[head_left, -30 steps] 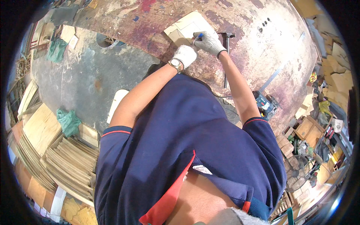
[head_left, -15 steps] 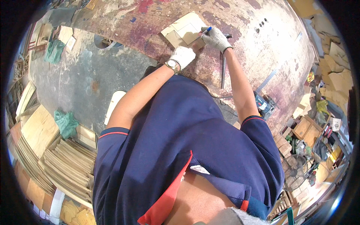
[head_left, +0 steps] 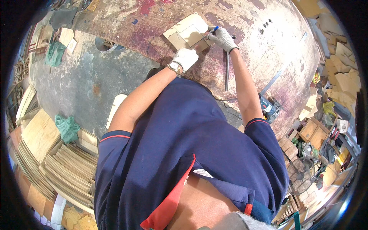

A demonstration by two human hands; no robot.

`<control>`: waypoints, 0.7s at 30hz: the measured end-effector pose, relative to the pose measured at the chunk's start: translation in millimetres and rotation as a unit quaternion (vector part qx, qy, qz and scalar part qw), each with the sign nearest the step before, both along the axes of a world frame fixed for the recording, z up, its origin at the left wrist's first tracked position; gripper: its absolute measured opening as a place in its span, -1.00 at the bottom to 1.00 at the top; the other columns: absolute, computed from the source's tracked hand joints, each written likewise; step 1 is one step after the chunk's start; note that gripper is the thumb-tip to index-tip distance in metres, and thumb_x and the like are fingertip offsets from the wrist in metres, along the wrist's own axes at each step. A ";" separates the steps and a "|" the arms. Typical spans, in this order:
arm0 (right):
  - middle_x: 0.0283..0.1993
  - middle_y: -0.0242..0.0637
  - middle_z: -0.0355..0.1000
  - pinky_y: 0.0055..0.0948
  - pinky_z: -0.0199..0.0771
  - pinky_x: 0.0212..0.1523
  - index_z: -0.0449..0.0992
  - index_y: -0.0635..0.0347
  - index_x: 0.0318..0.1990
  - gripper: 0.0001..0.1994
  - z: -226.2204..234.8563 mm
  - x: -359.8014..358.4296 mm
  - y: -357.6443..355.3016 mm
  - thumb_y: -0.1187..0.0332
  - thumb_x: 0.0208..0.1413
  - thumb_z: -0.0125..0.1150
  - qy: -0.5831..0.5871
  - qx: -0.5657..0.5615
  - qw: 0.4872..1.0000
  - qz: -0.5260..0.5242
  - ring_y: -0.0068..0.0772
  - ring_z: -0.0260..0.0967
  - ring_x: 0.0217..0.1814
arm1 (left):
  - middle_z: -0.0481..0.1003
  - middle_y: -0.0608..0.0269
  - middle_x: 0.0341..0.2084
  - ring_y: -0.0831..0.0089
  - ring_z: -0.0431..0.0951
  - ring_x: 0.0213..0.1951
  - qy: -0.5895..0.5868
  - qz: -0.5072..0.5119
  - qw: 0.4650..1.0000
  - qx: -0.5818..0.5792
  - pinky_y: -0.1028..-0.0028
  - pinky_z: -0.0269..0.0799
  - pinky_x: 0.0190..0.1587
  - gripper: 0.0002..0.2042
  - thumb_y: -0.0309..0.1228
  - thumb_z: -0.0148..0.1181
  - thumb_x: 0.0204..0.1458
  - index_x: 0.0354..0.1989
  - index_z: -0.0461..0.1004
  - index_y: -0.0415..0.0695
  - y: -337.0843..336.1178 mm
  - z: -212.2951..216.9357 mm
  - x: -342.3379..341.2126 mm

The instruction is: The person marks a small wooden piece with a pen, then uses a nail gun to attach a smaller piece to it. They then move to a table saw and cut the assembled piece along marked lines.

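Note:
A pale plywood piece [head_left: 188,32] with drawn outlines lies on a stained, paint-marked workbench [head_left: 253,23]. My left hand [head_left: 185,58], in a white glove with a watch at the wrist, presses on the near edge of the plywood. My right hand [head_left: 223,38], also gloved, grips a blue pen [head_left: 214,29] whose tip touches the plywood's right edge. A hammer [head_left: 227,71] lies on the bench just under my right forearm, handle pointing toward me.
A blue power tool [head_left: 268,108] sits at the bench's near right edge. Stacks of thin plywood sheets [head_left: 57,168] lie on the concrete floor at left, with green bags [head_left: 67,128] nearby. Wood offcuts and boxes [head_left: 337,92] crowd the right side. A floor fan [head_left: 301,174] stands lower right.
The view has shifted slightly. My right hand has stayed at the plywood's right edge with the pen; my left hand still presses the piece.

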State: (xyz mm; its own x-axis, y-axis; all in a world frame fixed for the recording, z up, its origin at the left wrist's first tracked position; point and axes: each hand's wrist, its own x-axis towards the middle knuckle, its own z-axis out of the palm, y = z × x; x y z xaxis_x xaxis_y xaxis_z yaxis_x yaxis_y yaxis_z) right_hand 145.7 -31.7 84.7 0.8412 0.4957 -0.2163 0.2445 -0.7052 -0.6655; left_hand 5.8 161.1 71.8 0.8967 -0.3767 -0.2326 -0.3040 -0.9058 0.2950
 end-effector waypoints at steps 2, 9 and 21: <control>-0.50 0.08 0.48 -0.14 0.48 -0.31 0.63 0.31 -0.21 -0.68 -0.2 0.1 0.1 0.20 0.10 0.17 0.008 0.004 1.000 -0.002 -0.09 0.53 -0.44 | 0.65 -0.06 -0.45 0.01 0.67 -0.40 0.015 0.010 1.000 -0.017 0.08 0.57 -0.32 -0.72 -0.30 0.00 0.17 -0.30 0.61 -0.20 0.5 1.1 0.2; -0.42 -0.01 0.56 -0.25 0.50 -0.28 0.63 0.26 -0.08 -0.69 11.8 0.1 6.0 0.27 0.10 0.19 0.066 0.000 0.997 -0.047 -0.29 0.56 -0.35 | 0.62 -0.05 -0.51 0.03 0.65 -0.46 -0.006 -0.002 1.000 -0.028 0.08 0.55 -0.40 -0.75 -0.31 0.01 0.15 -0.30 0.58 -0.20 2.3 -2.0 -0.7; -0.14 -0.07 0.63 -0.22 0.52 -0.09 0.59 0.18 0.02 -0.68 32.1 -12.9 127.3 0.21 0.20 0.21 -0.010 -0.019 0.986 0.167 -0.15 0.59 -0.13 | 0.62 -0.03 -0.47 0.05 0.64 -0.45 -0.027 0.066 0.994 -0.083 0.14 0.53 -0.40 -0.65 -0.22 -0.11 0.35 -0.05 0.57 -0.18 -4.4 -20.4 -3.5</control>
State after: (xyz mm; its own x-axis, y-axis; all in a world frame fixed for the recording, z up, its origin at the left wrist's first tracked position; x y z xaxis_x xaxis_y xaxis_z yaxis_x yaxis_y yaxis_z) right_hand 132.9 95.6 116.7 0.6368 0.7371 -0.2262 0.4793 -0.6082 -0.6327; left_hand 2.3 156.6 51.4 0.9501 -0.2848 -0.1274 -0.2058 -0.8791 0.4299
